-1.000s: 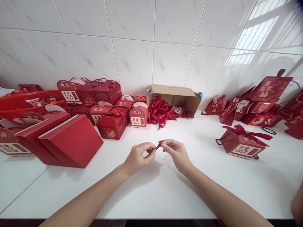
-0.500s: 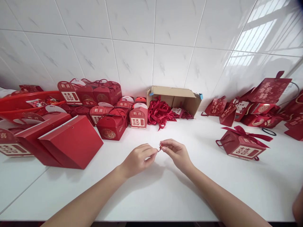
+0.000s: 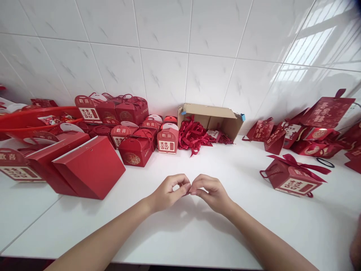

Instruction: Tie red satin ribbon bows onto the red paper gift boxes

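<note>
- The strip (image 3: 187, 194), dark red and small, is at the fingertips, above the counter (image 3: 197, 244); the fingers hide most of it.
- The left hand (image 3: 168, 194) and right hand (image 3: 213, 194) come together at the tips, thumbs and fingers pinched on the strip.
- Beyond the hands, a heap of ribbons (image 3: 193, 135) spills from the carton (image 3: 210, 109), which lies on its side against the wall (image 3: 163, 75).
- Just left of the ribbons, the small boxes (image 3: 167, 141) stand close together, some stacked.
- Nearer on the left, two plain boxes (image 3: 90, 169) block part of the view of the things behind, among them the basin (image 3: 22, 117).
- To the right, well apart from the hands, sits a bow-topped box (image 3: 296, 180), with a black ring (image 3: 325, 162) behind it.
- Half a second ago, a gap parted the fingertips and the strip showed in it; now they meet. The bow-topped box is unchanged.
</note>
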Demonstrator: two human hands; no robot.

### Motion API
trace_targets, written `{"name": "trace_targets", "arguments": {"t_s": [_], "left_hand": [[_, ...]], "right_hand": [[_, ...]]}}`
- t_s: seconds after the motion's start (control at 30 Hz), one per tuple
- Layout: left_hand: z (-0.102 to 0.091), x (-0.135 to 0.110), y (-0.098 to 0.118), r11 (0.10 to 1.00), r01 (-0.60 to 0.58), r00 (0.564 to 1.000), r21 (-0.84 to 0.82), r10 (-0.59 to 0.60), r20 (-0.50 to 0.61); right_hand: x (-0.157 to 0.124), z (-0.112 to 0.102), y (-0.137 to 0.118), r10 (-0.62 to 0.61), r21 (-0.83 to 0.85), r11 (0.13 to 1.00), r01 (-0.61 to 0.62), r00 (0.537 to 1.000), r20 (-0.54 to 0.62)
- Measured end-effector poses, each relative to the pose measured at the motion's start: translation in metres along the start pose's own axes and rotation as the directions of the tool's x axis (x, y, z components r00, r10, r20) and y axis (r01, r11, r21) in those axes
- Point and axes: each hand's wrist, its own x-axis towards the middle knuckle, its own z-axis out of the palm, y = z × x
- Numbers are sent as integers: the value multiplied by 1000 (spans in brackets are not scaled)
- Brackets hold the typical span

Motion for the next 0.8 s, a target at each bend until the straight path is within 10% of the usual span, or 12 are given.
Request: {"name": "trace_targets", "arguments": {"t_s": [0.47,0.8], "left_hand": [[7,-1,2,998,52,994,-48,-56,-97],[3,2,-3,941,178,984,-290,-160,83]], "right_hand": [[-3,3,-4,-223,-299,928,223,974,33],[-5,5,-4,-276,-412,851,325,945,176]]}}
